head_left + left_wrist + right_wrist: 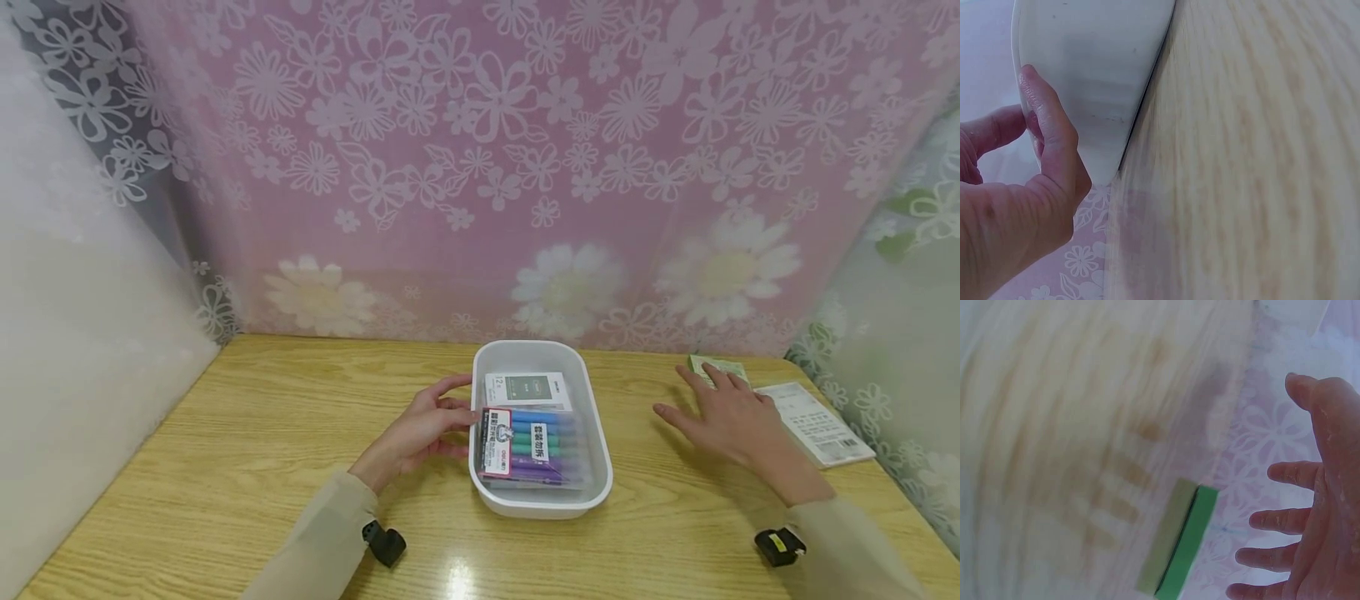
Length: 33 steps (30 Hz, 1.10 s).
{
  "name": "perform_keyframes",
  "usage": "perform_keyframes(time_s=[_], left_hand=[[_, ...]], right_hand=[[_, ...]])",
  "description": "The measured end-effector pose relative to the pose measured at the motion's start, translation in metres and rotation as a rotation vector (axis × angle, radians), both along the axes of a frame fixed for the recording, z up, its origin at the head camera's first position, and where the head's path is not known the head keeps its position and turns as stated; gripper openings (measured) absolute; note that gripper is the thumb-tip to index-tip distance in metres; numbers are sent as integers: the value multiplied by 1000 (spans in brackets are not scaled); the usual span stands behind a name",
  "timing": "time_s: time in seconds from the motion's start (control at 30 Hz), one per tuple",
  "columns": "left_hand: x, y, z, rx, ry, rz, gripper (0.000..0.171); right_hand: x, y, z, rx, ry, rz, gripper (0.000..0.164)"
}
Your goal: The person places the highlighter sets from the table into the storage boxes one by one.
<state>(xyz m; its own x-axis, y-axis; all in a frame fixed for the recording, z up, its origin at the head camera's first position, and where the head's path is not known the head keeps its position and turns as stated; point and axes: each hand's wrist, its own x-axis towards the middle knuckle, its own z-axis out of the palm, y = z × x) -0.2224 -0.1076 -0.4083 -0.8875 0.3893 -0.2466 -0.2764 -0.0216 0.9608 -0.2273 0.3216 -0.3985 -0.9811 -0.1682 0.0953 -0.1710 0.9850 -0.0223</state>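
Note:
A white plastic bin stands on the table with a clear packet of blue, green and purple pens lying in its near half. Behind the packet is a white box with a dark green panel. My left hand holds the bin's left rim; in the left wrist view its bent fingers lie against the outer wall, thumb at the rim. Spread and holding nothing, my right hand hovers near a small green box, which the right wrist view shows below the fingers.
A white printed pad lies at the table's right side, partly behind the right hand. Flowered pink curtain hangs along the back edge, with pale sheets at both sides. Bare wood table extends left of the bin.

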Motion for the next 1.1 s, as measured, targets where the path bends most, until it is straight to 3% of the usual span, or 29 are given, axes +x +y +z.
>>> perform_keyframes(time_s=[0.43,0.73,0.93,1.1], left_hand=[[-3,1,0,6,-10,0,69],[-4,2,-1,5,-9,1,69],[-4,2,-1,6,-6,0,68],[-4,1,-1,11,-12,-5,68]], right_hand=[[-17,28,-10,-12,-125,-108,103],[-21,35,-13,-3,-129,-91,94],[-19,40,-11,-14,-185,-86,87],[-17,44,-9,18,-171,-36,76]])
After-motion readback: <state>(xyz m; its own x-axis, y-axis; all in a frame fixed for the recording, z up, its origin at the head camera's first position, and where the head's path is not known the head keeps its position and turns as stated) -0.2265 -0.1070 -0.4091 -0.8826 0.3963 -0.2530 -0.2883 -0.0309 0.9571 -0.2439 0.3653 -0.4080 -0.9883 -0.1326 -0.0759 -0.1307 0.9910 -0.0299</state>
